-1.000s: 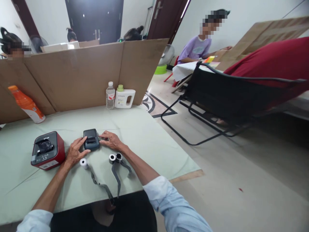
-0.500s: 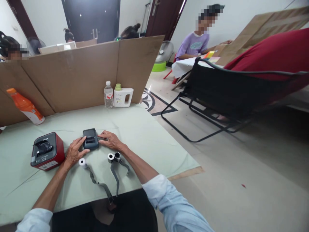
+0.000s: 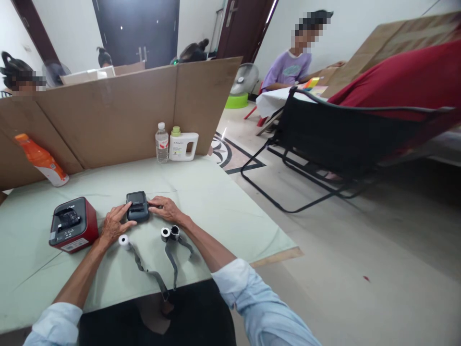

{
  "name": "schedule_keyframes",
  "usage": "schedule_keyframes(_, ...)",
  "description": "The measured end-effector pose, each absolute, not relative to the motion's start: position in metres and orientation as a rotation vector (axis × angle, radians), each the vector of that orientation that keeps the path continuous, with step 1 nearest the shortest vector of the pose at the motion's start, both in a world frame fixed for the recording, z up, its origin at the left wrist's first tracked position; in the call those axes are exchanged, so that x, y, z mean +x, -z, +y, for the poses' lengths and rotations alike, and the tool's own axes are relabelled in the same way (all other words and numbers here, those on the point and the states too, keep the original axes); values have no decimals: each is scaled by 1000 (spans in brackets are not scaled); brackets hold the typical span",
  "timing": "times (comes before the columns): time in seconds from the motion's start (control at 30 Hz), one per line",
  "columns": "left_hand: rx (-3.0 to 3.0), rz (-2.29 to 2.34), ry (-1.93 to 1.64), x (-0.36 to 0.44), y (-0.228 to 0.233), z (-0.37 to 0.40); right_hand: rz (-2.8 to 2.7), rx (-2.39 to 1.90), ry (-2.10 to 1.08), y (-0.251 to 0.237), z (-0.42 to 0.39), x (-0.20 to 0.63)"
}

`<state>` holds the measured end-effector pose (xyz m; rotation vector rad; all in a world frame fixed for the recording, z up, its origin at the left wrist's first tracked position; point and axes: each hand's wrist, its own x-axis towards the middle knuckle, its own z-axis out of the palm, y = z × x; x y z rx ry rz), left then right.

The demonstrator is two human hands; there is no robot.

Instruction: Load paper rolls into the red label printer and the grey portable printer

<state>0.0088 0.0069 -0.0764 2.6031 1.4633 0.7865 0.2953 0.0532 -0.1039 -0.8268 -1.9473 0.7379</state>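
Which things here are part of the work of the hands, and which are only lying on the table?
In hand: small dark printer, touched by left hand and right hand; white paper roll and two rolls beside them.

Lying about: red printer, orange bottle, water bottle, white jug.

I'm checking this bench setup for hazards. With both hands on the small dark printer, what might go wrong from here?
1. The paper rolls lie loose just under the right hand; a wrist nudge may send them rolling.
2. Their grey strips trail over the table edge and may snag on a sleeve.
3. The left hand and right hand only rest on the printer, so it may slide.
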Motion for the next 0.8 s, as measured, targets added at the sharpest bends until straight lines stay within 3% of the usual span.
schedule_keyframes(0.8, 2547, 1475, -767, 16, 71, -3, -1882, -829, -779, 112, 53, 295)
